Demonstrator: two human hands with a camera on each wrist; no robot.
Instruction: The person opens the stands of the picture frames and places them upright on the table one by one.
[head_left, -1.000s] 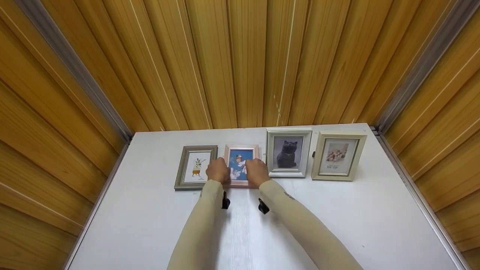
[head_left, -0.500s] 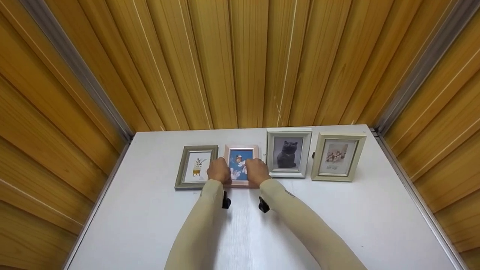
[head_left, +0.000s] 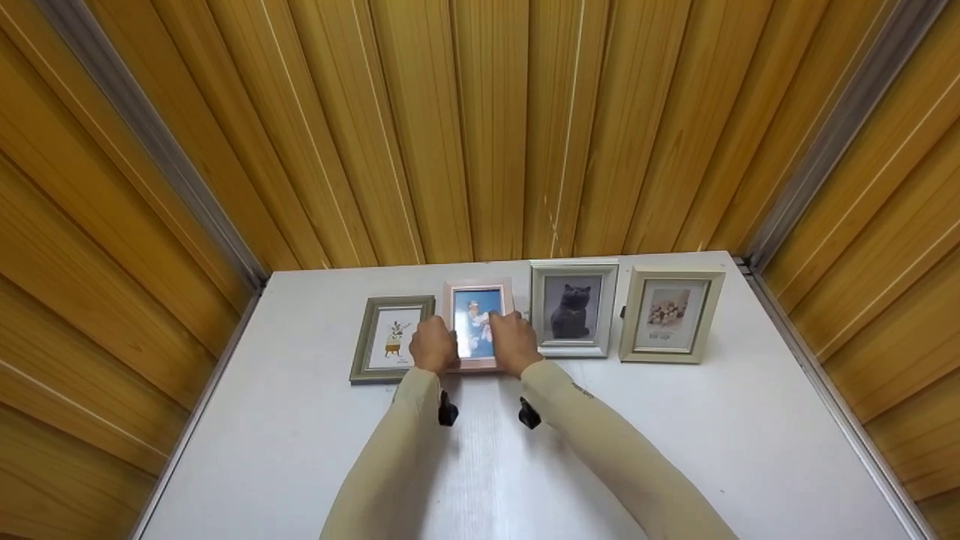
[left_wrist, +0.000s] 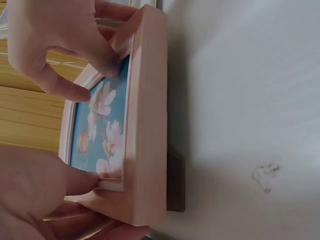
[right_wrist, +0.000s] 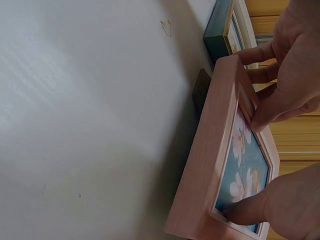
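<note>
A pink photo frame (head_left: 478, 283) with a blue flower picture is between my two hands, over the white surface (head_left: 247, 420). My left hand (head_left: 433, 345) grips its left side, thumb over the front and fingers behind. On the opposite side my right hand (head_left: 514, 343) holds it the same way. In the left wrist view the pink frame (left_wrist: 147, 115) leans back, a dark support leg (left_wrist: 176, 182) showing behind it. The right wrist view shows the frame's lower edge (right_wrist: 202, 150) close over the white surface. My palms hide part of its sides.
Left of the pink frame stands a grey-green photo frame (head_left: 364, 345), close to my left hand. To the right are a silver frame (head_left: 574, 311) with a cat picture and a cream frame (head_left: 636, 315). Wood-look panels (head_left: 487, 135) rise behind; metal rails (head_left: 187, 180) run at the corners.
The pink frame's top edge has risen against its neighbours and glare now shows on its glass. Both hands keep their hold. The head view has shifted slightly.
</note>
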